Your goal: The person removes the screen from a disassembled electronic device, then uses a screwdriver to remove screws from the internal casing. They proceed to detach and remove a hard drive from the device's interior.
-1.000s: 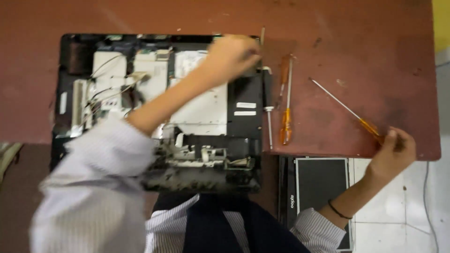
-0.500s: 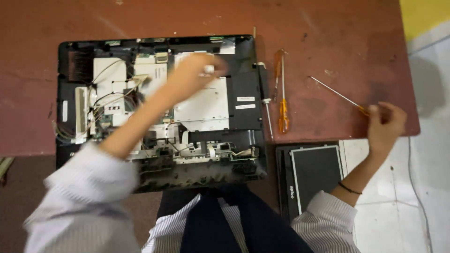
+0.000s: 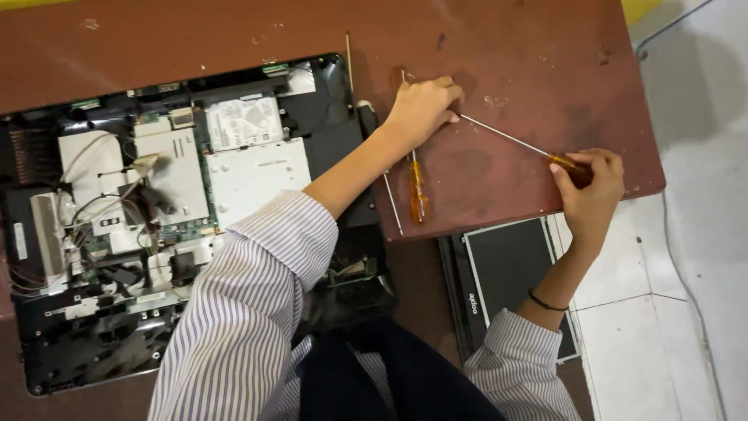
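Now | right hand (image 3: pixel 590 187) clamped on screwdriver (image 3: pixel 514 143), handle mostly hidden | left hand (image 3: pixel 423 107) curled, contents unclear

A scuffed, reddish-brown table (image 3: pixel 538 47) fills the upper part of the frame. An opened computer chassis (image 3: pixel 156 226) is laid on it at the left, overhanging the near edge. Right of the chassis, an amber-handled screwdriver (image 3: pixel 418 191) and a thin metal rod (image 3: pixel 389 199) are laid on the tabletop. At lower right, a dark panel (image 3: pixel 510 273) is seen on the tiled floor (image 3: pixel 686 257).
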